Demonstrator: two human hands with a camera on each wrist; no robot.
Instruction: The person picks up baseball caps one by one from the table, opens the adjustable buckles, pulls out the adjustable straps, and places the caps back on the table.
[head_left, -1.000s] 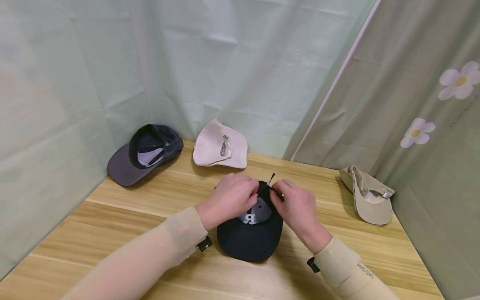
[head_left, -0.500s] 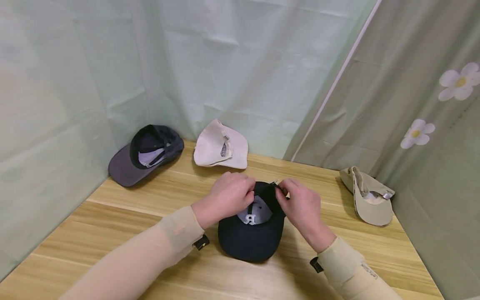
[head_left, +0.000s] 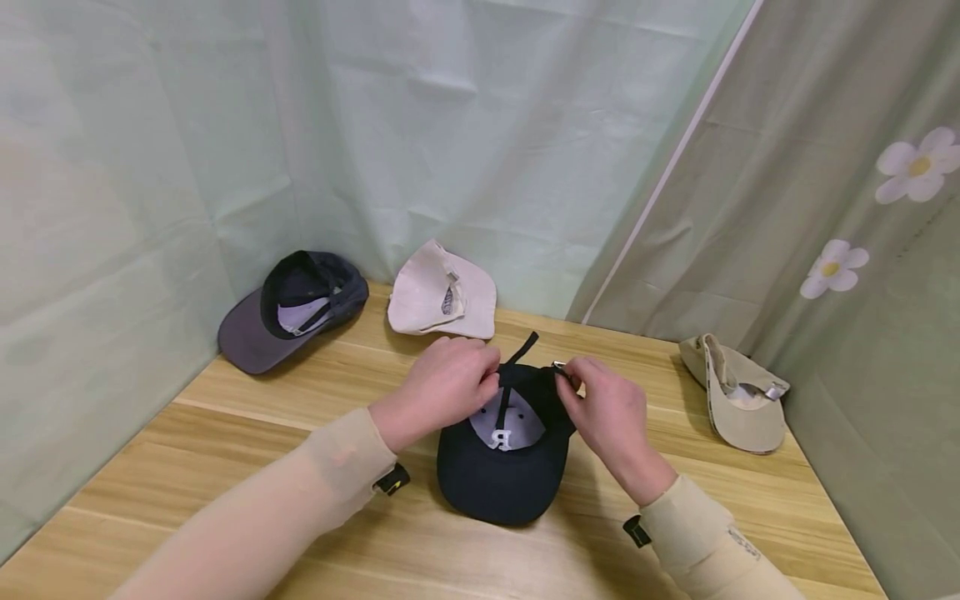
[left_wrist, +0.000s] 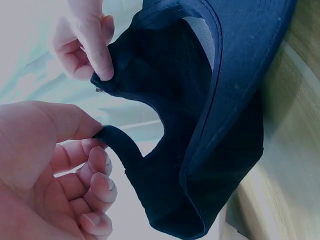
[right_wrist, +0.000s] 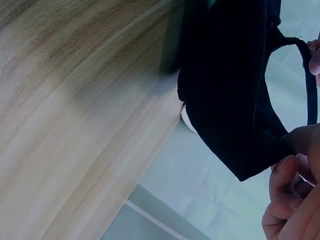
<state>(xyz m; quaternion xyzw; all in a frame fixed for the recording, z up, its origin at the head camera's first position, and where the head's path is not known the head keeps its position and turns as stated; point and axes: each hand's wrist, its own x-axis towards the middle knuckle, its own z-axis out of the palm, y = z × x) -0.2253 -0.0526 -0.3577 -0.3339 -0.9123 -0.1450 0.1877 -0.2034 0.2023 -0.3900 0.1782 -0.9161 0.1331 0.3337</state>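
Note:
A black baseball cap (head_left: 502, 492) lies upside down at the middle of the table, brim toward me, a white letter showing through its grey inner front. With thumb and forefinger my left hand (head_left: 442, 383) pinches the cap's back strap (left_wrist: 122, 145), whose loose end sticks up past my fingers in the head view. My right hand (head_left: 611, 412) pinches the opposite back edge, beside a small metal buckle (head_left: 558, 365). Strap and buckle are apart, with a gap between them in the left wrist view. The fingers hide part of the strap.
On the wooden table (head_left: 300, 425) a dark grey cap (head_left: 255, 333) sits at the back left and a white cap (head_left: 420, 292) at the back middle. A beige cap (head_left: 750, 421) is at the right. Curtains (head_left: 480, 150) enclose the back and sides.
The strap's end has come out of the buckle and now stands up at my left hand. My left hand has shifted slightly left, my right slightly right, widening the gap.

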